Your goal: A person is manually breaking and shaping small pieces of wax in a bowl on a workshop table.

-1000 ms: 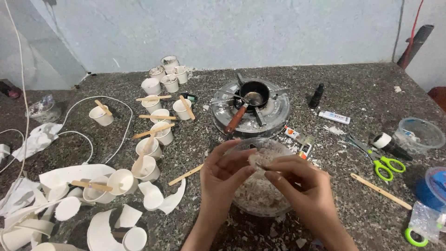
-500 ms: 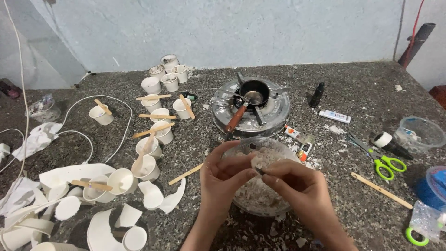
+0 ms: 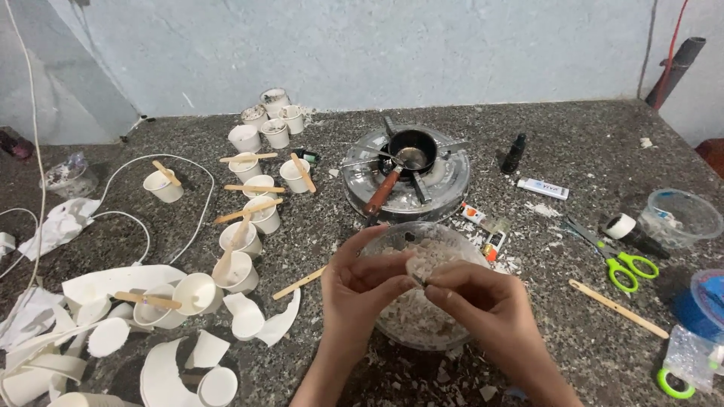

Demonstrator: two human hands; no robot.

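Observation:
My left hand [image 3: 362, 283] and my right hand [image 3: 483, 301] meet over a clear glass bowl [image 3: 451, 240] filled with pale, whitish flakes [image 3: 411, 316]. Together the fingertips of both hands pinch one pale chunk [image 3: 417, 266] just above the bowl's middle. The bowl stands on the speckled stone counter [image 3: 558, 151], close to its near edge. Much of the bowl's near side is hidden behind my hands.
A small stove [image 3: 406, 179] carrying a little black pan [image 3: 411, 149] with a reddish handle stands behind the bowl. Several white paper cups [image 3: 253, 173] with wooden sticks stand at left, cut cups [image 3: 113, 332] nearer. Green scissors [image 3: 622, 264], a plastic container [image 3: 682, 217] and a wooden stick [image 3: 618, 309] lie at right.
Both hands stay over the bowl; the fingers have shifted slightly on the pale chunk, drawing closer together. Nothing else has moved.

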